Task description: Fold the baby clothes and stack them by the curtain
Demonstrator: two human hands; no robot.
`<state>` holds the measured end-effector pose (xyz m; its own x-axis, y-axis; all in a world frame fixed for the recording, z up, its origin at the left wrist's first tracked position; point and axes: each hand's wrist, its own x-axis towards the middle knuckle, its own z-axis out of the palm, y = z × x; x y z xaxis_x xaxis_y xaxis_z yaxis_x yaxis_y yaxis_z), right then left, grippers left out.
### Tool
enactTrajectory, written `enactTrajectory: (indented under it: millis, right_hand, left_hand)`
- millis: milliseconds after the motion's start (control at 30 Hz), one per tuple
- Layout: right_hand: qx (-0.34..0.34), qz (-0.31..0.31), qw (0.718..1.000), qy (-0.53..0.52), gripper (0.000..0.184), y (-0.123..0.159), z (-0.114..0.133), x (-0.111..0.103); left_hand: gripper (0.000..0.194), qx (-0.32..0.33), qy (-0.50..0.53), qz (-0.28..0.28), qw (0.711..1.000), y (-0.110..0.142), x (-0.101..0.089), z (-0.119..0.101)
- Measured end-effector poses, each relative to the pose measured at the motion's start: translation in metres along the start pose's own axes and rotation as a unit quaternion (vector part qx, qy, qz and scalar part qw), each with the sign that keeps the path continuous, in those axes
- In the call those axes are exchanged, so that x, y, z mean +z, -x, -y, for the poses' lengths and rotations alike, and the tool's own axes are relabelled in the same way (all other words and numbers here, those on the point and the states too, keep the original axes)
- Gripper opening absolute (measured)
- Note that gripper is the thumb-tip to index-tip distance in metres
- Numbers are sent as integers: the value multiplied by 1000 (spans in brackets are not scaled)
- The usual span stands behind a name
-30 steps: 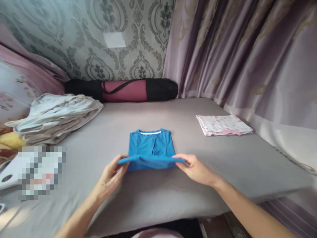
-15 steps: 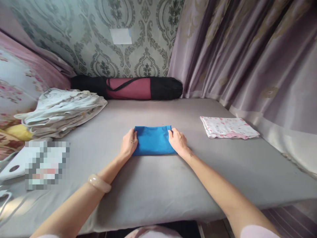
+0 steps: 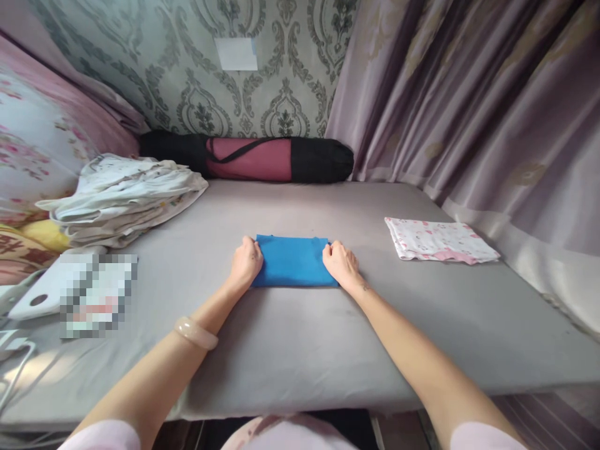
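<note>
A blue folded cloth [image 3: 294, 262] lies as a neat rectangle on the grey bed sheet [image 3: 300, 350], in the middle of the view. At its left side, my left hand [image 3: 247, 262] is closed with the fingers curled on the cloth's edge. My right hand [image 3: 342, 261] grips the opposite edge the same way, its thumb and fingers folded in. The fingertips of both hands are partly hidden. A pale bangle [image 3: 195, 334] circles my left forearm.
A white folded cloth with pink print [image 3: 443, 241] lies to the right. On the left are a pile of pale fabric [image 3: 126, 197], a white flat object with a hole [image 3: 32, 303] and cables [image 3: 21, 369]. A black and maroon roll bag [image 3: 248, 159] rests along the wall.
The blue cloth's upper edge has been turned at the corners and now looks flatter and straighter. Both hands stay at its sides, fingers curled further in. The view has shifted slightly.
</note>
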<state>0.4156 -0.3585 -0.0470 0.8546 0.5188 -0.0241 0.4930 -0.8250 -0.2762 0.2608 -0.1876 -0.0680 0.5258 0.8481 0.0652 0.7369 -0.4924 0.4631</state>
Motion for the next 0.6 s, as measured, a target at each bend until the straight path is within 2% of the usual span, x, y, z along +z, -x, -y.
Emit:
enactTrajectory:
  millis: [200, 267, 367, 400, 467, 533, 600]
  right_hand:
    - [-1, 30, 999, -41, 34, -4, -9, -6]
    - [-4, 27, 999, -42, 35, -3, -11, -10]
    - [-33, -32, 999, -21, 39, 5, -7, -16]
    - [-63, -53, 997, -13, 41, 9, -2, -17]
    - [-163, -65, 985, -3, 42, 17, 9, -15]
    - [-282, -40, 958, 5, 45, 22, 23, -7]
    - [-362, -4, 932, 14, 50, 22, 34, 5]
  left_hand:
    - [27, -9, 24, 16, 1000, 3, -5, 2]
    - [32, 8, -6, -8, 1000, 8, -12, 2]
    - [37, 83, -72, -70, 991, 16, -22, 1]
    - [36, 122, -89, -79, 985, 18, -24, 0]
    - [36, 211, -102, -60, 970, 20, -23, -6]
    - [38, 282, -94, -18, 955, 22, -15, -13]
    - [40, 306, -87, 11, 948, 22, -3, -19]
